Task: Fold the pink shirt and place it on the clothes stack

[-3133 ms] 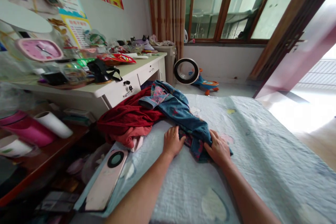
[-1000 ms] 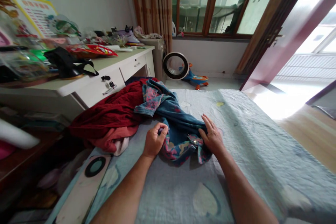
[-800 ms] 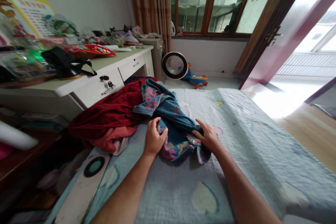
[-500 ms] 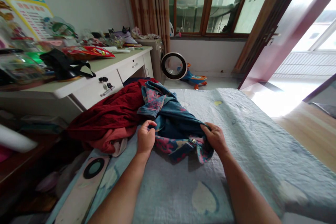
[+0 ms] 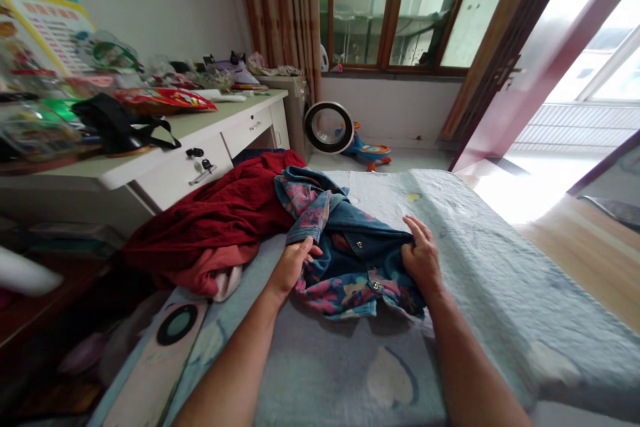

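Note:
A blue denim garment with pink floral patches and metal buttons (image 5: 370, 230) lies bunched on the light blue bedspread (image 5: 480, 267). My left hand (image 5: 295, 265) pinches its left side, close to a folded floral cuff. At the garment's right edge is my right hand (image 5: 423, 255), thumb and index finger closed on the cloth while the other fingers stretch away. Dark red cloth (image 5: 220, 210) lies to the left, touching the denim, with a paler red part and a whitish bit at its lower end.
On the left stands a white desk (image 5: 250, 127) crowded with bags and small items. Beyond the bed are an open round washer door (image 5: 329, 127) and a blue and orange ride-on toy (image 5: 370, 150). A pale board with a dark ring (image 5: 150, 373) lies at lower left.
The garment has shifted slightly right and spread more open, showing another button inside. My left hand has moved right to the cuff; my right hand has shifted right, its outer fingers now extended.

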Demonstrator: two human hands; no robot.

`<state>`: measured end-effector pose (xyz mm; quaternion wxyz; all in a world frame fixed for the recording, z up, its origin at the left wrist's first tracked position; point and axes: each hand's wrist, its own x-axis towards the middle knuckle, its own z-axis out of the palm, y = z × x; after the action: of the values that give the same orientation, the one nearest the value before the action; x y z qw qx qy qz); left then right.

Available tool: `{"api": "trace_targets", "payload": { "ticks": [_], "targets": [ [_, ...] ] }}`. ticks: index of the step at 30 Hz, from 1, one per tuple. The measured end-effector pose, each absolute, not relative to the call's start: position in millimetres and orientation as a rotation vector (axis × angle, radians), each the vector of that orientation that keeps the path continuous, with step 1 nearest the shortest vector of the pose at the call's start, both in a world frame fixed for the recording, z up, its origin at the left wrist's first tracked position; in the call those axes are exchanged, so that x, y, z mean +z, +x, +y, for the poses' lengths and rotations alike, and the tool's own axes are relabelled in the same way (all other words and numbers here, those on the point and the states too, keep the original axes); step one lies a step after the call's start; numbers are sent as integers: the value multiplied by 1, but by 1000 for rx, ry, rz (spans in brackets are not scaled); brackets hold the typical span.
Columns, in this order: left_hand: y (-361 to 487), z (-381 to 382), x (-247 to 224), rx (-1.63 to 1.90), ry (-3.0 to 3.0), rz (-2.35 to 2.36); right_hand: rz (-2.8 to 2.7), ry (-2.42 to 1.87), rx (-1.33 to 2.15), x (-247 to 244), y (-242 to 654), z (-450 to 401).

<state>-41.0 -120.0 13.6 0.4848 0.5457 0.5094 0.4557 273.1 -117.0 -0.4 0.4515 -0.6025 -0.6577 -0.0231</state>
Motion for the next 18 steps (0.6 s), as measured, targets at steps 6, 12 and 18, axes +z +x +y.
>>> {"api": "trace_targets", "payload": {
  "ticks": [6, 12, 18],
  "targets": [
    [-35, -115, -3, 1215, 1573, 1605, -2057, -1492, 222, 2, 255, -120],
    [-23, -120, -7, 1183, 1745, 1553, -2109, -1520, 387, 11, 240, -123],
    [-17, -123, 2, 691, 1926, 1690, -1749, -1568, 480, 13, 244, -124]
  ]
}}
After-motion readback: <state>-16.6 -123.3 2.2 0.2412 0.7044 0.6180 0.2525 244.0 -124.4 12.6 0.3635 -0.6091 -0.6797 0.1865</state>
